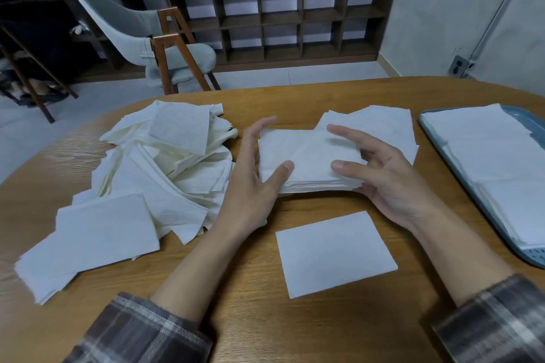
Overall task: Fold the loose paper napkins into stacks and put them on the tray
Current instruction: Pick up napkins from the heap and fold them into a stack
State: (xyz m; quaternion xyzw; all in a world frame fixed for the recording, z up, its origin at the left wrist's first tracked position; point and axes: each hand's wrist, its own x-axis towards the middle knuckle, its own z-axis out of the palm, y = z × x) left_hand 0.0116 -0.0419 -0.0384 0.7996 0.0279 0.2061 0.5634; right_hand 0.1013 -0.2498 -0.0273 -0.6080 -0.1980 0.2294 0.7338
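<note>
A stack of folded white napkins (309, 153) sits mid-table between my hands. My left hand (250, 186) presses its left side with straight fingers, the thumb lying on the near corner. My right hand (392, 186) holds the right edge, with the thumb on top, the index finger stretched over the stack and the other fingers curled round the side. A big heap of loose napkins (165, 156) lies to the left. One folded napkin (333, 253) lies flat in front of me. The blue tray (472, 194) at the right holds flat napkin stacks (495, 150).
More napkins (383, 124) lie just behind the held stack. Another flat bundle (97, 233) sits at the near left. Beyond the round wooden table (265, 318) stand a grey chair (165, 47) and a cubby shelf (280, 18).
</note>
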